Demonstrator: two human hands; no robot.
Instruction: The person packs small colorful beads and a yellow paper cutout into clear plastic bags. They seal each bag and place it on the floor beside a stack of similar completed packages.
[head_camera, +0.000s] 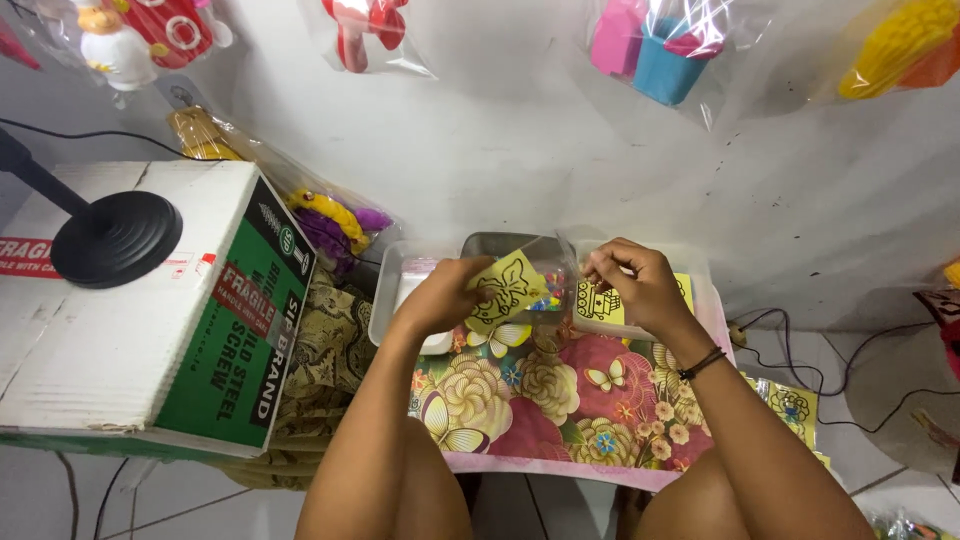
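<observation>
The left hand (440, 297) pinches a yellow card (508, 290), the right hand (632, 283) fingers grip a clear bag (560, 262), so bagging seems underway.

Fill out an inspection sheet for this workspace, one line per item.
Surface: low table with floral cloth, pink edge toward the person.
Job's things: yellow picture card with a black line drawing, held by the left hand; clear plastic bag pinched by the right hand; more yellow cards in a clear tray.
Clutter: metal tray; white tray; cardboard box carrying a black round stand base; patterned fabric.
Grips: left closed on the card; right fingers closed on the bag.
Cables: black cable on the floor at right; another along the wall at left.
Surroundings: white wall hung with bagged toys.
</observation>
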